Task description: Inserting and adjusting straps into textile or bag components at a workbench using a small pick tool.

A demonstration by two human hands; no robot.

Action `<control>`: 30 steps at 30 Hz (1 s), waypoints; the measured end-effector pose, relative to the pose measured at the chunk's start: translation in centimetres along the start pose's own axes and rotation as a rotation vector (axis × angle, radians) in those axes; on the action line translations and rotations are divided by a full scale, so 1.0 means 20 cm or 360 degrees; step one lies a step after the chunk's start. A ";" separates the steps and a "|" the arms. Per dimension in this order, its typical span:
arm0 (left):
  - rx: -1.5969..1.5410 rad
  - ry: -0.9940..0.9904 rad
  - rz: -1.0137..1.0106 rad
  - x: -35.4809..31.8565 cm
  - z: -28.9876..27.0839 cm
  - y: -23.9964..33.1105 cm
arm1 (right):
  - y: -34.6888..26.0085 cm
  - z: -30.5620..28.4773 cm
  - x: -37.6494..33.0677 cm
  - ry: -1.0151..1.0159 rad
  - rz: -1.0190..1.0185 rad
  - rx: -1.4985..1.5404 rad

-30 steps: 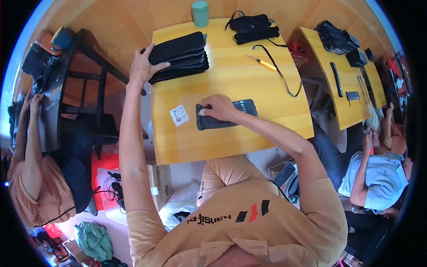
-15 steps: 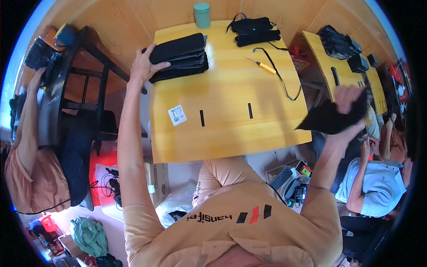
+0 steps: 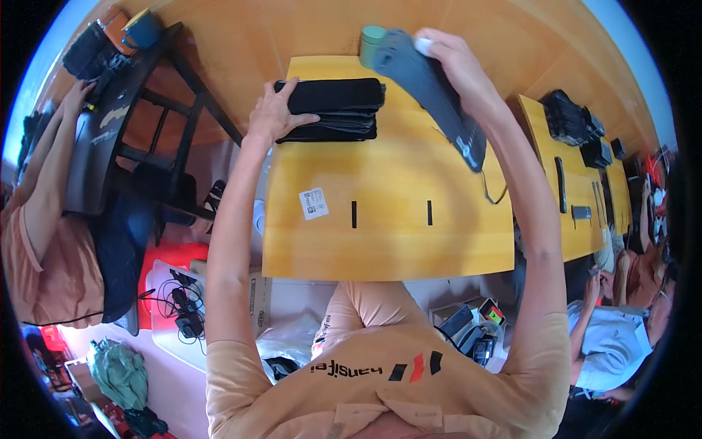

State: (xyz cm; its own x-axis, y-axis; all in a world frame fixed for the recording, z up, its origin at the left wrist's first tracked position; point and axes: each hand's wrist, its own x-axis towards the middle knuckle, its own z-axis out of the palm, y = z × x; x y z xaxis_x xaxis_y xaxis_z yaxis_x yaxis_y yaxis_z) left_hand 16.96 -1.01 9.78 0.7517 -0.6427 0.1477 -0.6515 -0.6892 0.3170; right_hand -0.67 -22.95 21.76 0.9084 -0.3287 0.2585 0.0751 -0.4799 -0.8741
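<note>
At the far left of the table, a stack of flat black padded pieces (image 3: 329, 96) lies with its layers showing on the near side. My left hand (image 3: 275, 117) grips its left end, thumb along the front and fingers at the top edge. My right hand (image 3: 462, 73) is raised over the far right and closed on a long dark grey padded piece (image 3: 431, 88), which hangs down toward the tabletop. Something white shows at the fingertips. The raised piece and my forearm hide most of what lies behind them.
On the yellow table (image 3: 387, 256) are a white label (image 3: 314, 203), two short black strips (image 3: 355, 214) and a thin cord (image 3: 494, 194). A green canister (image 3: 371, 47) stands at the back. Co-workers sit left and right; another table (image 3: 578, 186) holds black items.
My right hand has swung from beyond the table's right edge to its far right, bringing the dark piece over the table. My left hand stays on the stack. The view has shifted slightly.
</note>
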 end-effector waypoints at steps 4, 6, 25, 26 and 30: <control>-0.0008 0.0062 -0.0004 -0.01 0.01 -0.02 | -0.07 0.26 0.32 -0.0187 -0.0278 -0.0362; -0.0012 0.0092 -0.0002 -0.01 -0.02 -0.01 | -0.06 0.39 0.47 -0.0247 -0.0398 -0.0460; -0.0265 0.0243 -0.0189 0.02 -0.02 0.00 | 0.34 0.76 0.71 -0.0551 -0.0394 -0.0641; -0.0264 0.0239 -0.0191 0.02 -0.01 -0.01 | 0.34 0.77 0.70 -0.0552 -0.0390 -0.0637; -0.0375 0.0203 -0.0140 0.05 0.02 -0.08 | 0.33 0.78 0.69 -0.0493 -0.0434 -0.0611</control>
State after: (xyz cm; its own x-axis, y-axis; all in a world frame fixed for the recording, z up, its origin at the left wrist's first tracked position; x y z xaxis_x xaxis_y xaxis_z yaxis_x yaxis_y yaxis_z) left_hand 18.80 -0.71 9.04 0.8209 -0.5263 0.2218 -0.5527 -0.6340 0.5409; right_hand 18.74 -17.98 13.05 0.9597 0.0748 0.2708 0.2214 -0.7948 -0.5650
